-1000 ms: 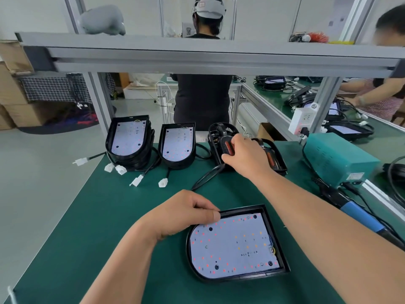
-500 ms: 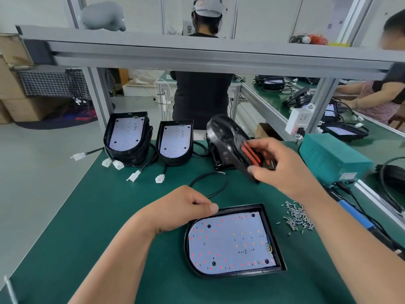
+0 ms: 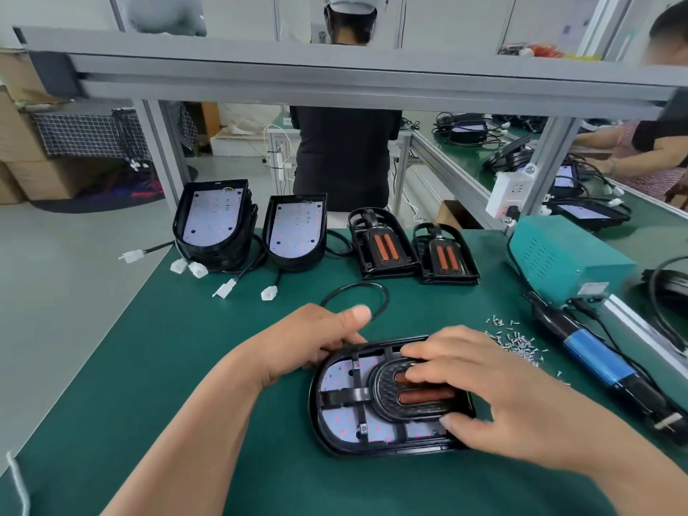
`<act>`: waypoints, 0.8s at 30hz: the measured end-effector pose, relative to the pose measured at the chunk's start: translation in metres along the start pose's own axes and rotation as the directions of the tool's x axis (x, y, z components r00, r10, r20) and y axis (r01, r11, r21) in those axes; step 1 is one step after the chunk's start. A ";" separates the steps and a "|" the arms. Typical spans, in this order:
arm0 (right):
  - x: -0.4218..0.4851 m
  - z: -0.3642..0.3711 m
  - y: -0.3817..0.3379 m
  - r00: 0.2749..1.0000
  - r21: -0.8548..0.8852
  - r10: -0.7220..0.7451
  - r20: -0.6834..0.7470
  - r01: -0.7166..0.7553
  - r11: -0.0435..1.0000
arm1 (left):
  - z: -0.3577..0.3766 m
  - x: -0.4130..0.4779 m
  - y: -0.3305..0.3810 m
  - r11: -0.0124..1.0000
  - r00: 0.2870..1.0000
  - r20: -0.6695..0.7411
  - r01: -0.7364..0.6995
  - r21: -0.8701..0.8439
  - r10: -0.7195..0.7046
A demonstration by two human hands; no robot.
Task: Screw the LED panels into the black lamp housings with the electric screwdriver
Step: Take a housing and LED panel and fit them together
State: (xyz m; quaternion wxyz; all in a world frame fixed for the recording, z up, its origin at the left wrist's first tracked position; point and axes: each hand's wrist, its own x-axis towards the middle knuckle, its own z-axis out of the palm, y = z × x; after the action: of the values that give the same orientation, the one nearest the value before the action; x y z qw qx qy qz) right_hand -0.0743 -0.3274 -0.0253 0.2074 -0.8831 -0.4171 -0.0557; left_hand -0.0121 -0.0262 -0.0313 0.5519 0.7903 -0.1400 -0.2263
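Observation:
A black lamp housing (image 3: 320, 422) with a white LED panel (image 3: 337, 378) in it lies on the green mat in front of me. On top of the panel sits a black inner frame with two orange bars (image 3: 424, 398). My left hand (image 3: 309, 340) grips the housing's far left rim, thumb raised. Fingers spread flat, my right hand (image 3: 495, 389) presses on the frame, the thumb at its near side. The blue electric screwdriver (image 3: 595, 361) lies to the right on the mat, and no hand touches it. A heap of small screws (image 3: 515, 340) lies beside it.
Two stacks of housings with LED panels (image 3: 212, 225) (image 3: 296, 232) stand at the back left, white plugs trailing. Two stacks of orange-barred frames (image 3: 383, 245) (image 3: 445, 256) sit behind. A teal power box (image 3: 566, 255) is at the right. A grey beam (image 3: 335, 76) crosses overhead; people work beyond.
My right hand carried an orange-barred frame from the back stack and set it down on the LED panel. My left hand stayed on the housing's rim.

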 end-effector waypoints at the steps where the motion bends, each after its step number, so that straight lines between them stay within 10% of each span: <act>1: 0.001 0.002 -0.001 1.000 -0.007 -0.010 0.004 0.010 1.000 | 0.000 0.000 -0.002 0.998 0.999 0.011 -0.034 0.046 0.033; 18: -0.005 0.001 0.007 0.979 0.259 0.168 0.112 -0.192 0.947 | 0.003 0.006 -0.005 0.982 0.997 0.046 -0.070 0.178 0.063; 24: -0.042 -0.026 0.026 0.806 0.292 0.542 -0.238 -0.473 0.832 | 0.002 0.005 -0.005 0.980 0.992 0.121 -0.050 0.190 0.027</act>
State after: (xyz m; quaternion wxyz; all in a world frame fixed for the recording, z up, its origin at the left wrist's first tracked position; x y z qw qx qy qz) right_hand -0.0796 -0.3829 -0.0218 0.3734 -0.9141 -0.1299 -0.0901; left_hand -0.0092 -0.0280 -0.0377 0.4677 0.8225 -0.2090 -0.2472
